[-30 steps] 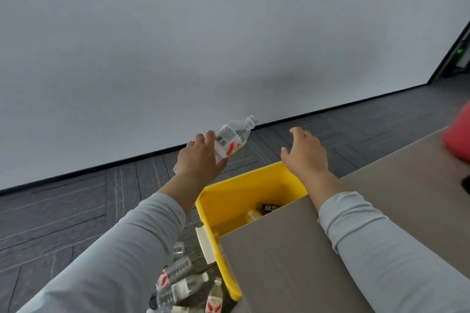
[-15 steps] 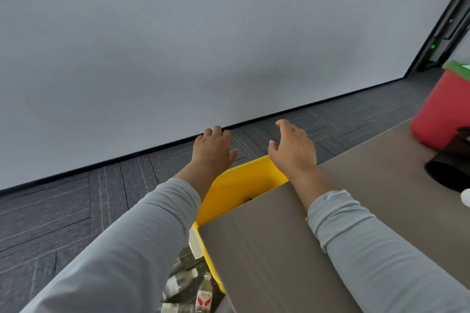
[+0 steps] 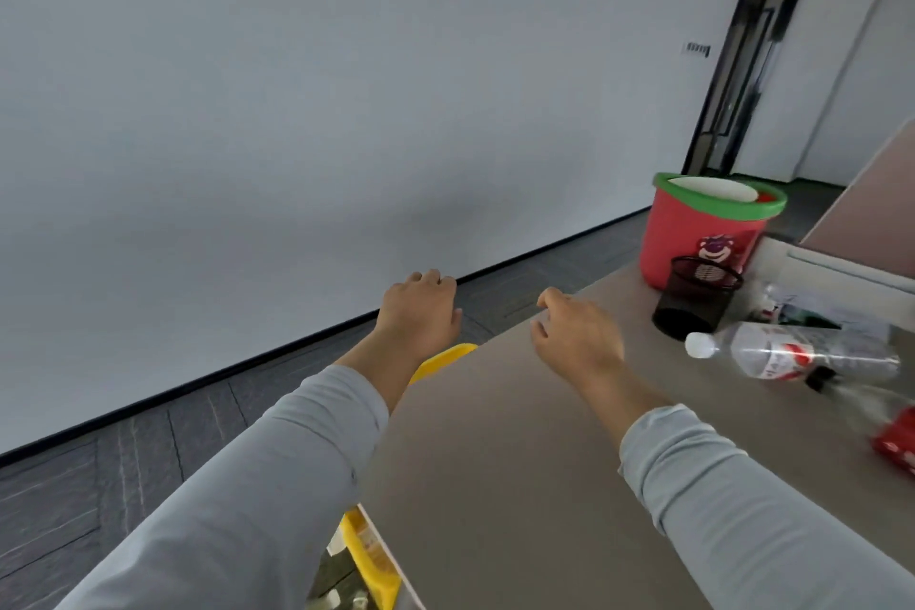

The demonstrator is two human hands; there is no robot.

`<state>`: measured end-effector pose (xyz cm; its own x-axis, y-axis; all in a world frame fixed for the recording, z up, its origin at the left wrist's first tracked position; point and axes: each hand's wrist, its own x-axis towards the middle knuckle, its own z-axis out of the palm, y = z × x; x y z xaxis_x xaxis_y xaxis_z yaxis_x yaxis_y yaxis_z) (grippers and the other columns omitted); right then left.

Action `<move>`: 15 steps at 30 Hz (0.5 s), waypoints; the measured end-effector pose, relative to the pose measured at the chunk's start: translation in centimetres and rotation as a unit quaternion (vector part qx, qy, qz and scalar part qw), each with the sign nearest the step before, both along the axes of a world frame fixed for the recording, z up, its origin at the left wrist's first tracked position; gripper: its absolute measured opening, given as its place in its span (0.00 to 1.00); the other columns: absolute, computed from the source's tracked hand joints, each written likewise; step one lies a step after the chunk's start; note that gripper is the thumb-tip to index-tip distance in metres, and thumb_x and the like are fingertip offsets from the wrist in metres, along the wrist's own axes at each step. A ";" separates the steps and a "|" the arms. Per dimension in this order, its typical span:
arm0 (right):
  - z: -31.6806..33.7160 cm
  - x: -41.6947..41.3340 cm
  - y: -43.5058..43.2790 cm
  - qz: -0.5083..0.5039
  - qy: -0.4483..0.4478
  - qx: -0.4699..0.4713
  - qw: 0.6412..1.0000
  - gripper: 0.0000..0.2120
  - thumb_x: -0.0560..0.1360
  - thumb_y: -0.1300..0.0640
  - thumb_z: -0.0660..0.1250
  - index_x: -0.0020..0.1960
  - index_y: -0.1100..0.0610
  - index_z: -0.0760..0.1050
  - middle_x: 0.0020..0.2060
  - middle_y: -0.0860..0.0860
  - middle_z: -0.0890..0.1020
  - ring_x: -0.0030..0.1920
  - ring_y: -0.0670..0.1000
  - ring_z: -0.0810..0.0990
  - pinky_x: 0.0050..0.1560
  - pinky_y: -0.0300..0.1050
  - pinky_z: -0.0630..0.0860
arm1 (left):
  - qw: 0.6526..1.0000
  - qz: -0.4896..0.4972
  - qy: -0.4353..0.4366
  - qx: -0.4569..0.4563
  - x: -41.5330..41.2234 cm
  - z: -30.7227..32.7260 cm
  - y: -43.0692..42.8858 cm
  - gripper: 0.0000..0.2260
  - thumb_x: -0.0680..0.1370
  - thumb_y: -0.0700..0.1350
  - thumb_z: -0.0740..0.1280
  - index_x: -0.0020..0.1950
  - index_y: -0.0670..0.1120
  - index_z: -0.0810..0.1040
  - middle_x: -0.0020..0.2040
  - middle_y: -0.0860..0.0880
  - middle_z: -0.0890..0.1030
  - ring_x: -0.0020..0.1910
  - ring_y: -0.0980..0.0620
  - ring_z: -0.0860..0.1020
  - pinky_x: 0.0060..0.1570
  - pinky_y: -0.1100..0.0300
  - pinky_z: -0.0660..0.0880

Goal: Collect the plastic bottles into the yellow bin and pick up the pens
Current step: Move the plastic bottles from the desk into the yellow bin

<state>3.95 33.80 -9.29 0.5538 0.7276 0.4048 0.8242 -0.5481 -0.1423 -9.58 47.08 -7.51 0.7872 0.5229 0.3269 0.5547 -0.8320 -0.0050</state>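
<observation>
Bottle gone from the left hand, next one in sight on the counter

In the head view, the left hand (image 3: 421,312) no longer held the bottle it had carried a second before; it hung loosely curled and empty past the left edge of the counter (image 3: 520,461), above the yellow bin (image 3: 443,358), which was mostly hidden under that edge. The right hand (image 3: 577,337) hovered relaxed and empty over the counter. That bottle was probably binned. Another plastic bottle (image 3: 792,352) lay on its side to the right, just beside a black mesh cup (image 3: 698,297), with bare counter between it and the right hand
</observation>
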 end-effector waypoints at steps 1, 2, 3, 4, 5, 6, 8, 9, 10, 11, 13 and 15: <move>0.4 0.3 -1.5 -0.011 0.000 0.000 1.000 0.13 0.78 0.52 0.58 0.60 0.56 0.70 0.50 0.54 0.81 0.51 0.57 0.79 0.47 0.47 0.73 | 1.000 -0.015 -0.003 0.001 0.5 0.3 -1.2 0.15 0.80 0.50 0.57 0.61 0.43 0.72 0.57 0.45 0.74 0.57 0.45 0.73 0.50 0.53 0.70; 0.7 0.6 -3.1 -0.025 0.003 0.001 1.000 0.13 0.78 0.52 0.59 0.59 0.56 0.70 0.49 0.54 0.81 0.50 0.57 0.79 0.46 0.48 0.74 | 1.000 -0.030 -0.006 0.002 1.1 0.6 -2.4 0.14 0.80 0.50 0.57 0.60 0.43 0.72 0.57 0.46 0.74 0.57 0.46 0.73 0.50 0.54 0.70; 1.1 0.8 -4.7 -0.039 0.007 0.005 0.999 0.13 0.78 0.51 0.59 0.59 0.56 0.70 0.48 0.54 0.82 0.49 0.57 0.79 0.46 0.48 0.75 | 0.999 -0.047 -0.009 0.003 1.7 0.8 -3.7 0.14 0.80 0.50 0.57 0.60 0.43 0.72 0.57 0.46 0.74 0.56 0.46 0.73 0.48 0.55 0.69; 1.4 1.0 -6.4 -0.051 0.009 0.010 0.999 0.13 0.78 0.51 0.59 0.59 0.56 0.70 0.47 0.54 0.82 0.49 0.57 0.80 0.46 0.49 0.75 | 0.998 -0.062 -0.011 0.006 2.3 0.9 -4.9 0.14 0.80 0.50 0.57 0.60 0.44 0.72 0.57 0.46 0.74 0.55 0.46 0.73 0.46 0.56 0.69; 1.8 1.3 -8.0 -0.063 0.010 0.012 0.998 0.14 0.78 0.50 0.59 0.60 0.55 0.70 0.47 0.55 0.82 0.50 0.57 0.80 0.46 0.49 0.76 | 0.997 -0.076 -0.013 0.010 3.0 1.0 -6.2 0.14 0.80 0.50 0.57 0.60 0.44 0.72 0.57 0.46 0.74 0.55 0.47 0.73 0.45 0.56 0.68; 2.1 1.5 -9.8 -0.074 0.009 0.015 0.997 0.14 0.78 0.50 0.59 0.60 0.55 0.69 0.48 0.55 0.81 0.50 0.57 0.80 0.47 0.50 0.77 | 0.996 -0.089 -0.013 0.013 3.7 1.1 -7.5 0.14 0.80 0.51 0.57 0.60 0.44 0.72 0.57 0.47 0.74 0.55 0.47 0.73 0.45 0.56 0.68; 2.6 2.1 -13.3 -0.095 0.000 0.019 0.995 0.13 0.78 0.50 0.60 0.59 0.55 0.70 0.49 0.54 0.81 0.50 0.57 0.80 0.46 0.49 0.77 | 0.993 -0.114 -0.014 0.015 5.1 1.1 -10.1 0.15 0.80 0.51 0.58 0.62 0.44 0.71 0.59 0.47 0.74 0.57 0.46 0.73 0.47 0.55 0.70; 2.9 2.4 -15.1 -0.105 -0.005 0.022 0.994 0.12 0.78 0.51 0.59 0.58 0.56 0.70 0.49 0.55 0.81 0.50 0.57 0.80 0.44 0.48 0.76 | 0.992 -0.127 -0.016 0.015 5.7 1.1 -11.5 0.16 0.79 0.51 0.58 0.63 0.44 0.71 0.60 0.47 0.73 0.59 0.46 0.72 0.50 0.54 0.71; 3.1 2.6 -16.9 -0.116 -0.009 0.025 0.993 0.12 0.78 0.51 0.59 0.58 0.56 0.70 0.49 0.55 0.81 0.49 0.57 0.80 0.44 0.48 0.75 | 0.990 -0.140 -0.018 0.015 6.4 1.1 -12.9 0.17 0.79 0.52 0.58 0.64 0.44 0.71 0.61 0.47 0.73 0.60 0.47 0.72 0.51 0.54 0.71; 3.3 2.8 -18.7 -0.129 -0.013 0.028 0.991 0.12 0.78 0.52 0.59 0.58 0.56 0.70 0.49 0.55 0.81 0.49 0.58 0.80 0.44 0.48 0.75 | 0.988 -0.152 -0.020 0.014 7.0 1.2 -14.3 0.18 0.79 0.52 0.59 0.65 0.45 0.70 0.62 0.47 0.73 0.61 0.47 0.72 0.53 0.54 0.71; 3.8 3.1 -22.4 -0.163 -0.020 0.028 0.986 0.13 0.78 0.51 0.59 0.59 0.55 0.69 0.49 0.55 0.81 0.48 0.57 0.80 0.45 0.48 0.77 | 0.983 -0.180 -0.019 0.016 8.3 1.2 -17.1 0.18 0.79 0.52 0.59 0.65 0.45 0.70 0.62 0.47 0.73 0.61 0.47 0.71 0.54 0.54 0.71; 4.1 3.2 -26.0 -0.200 -0.022 0.021 0.979 0.14 0.78 0.50 0.59 0.61 0.54 0.69 0.49 0.55 0.81 0.48 0.56 0.81 0.47 0.51 0.80 | 0.978 -0.209 -0.018 0.020 9.5 1.4 -20.1 0.17 0.78 0.51 0.60 0.65 0.45 0.70 0.61 0.47 0.73 0.61 0.46 0.72 0.55 0.53 0.71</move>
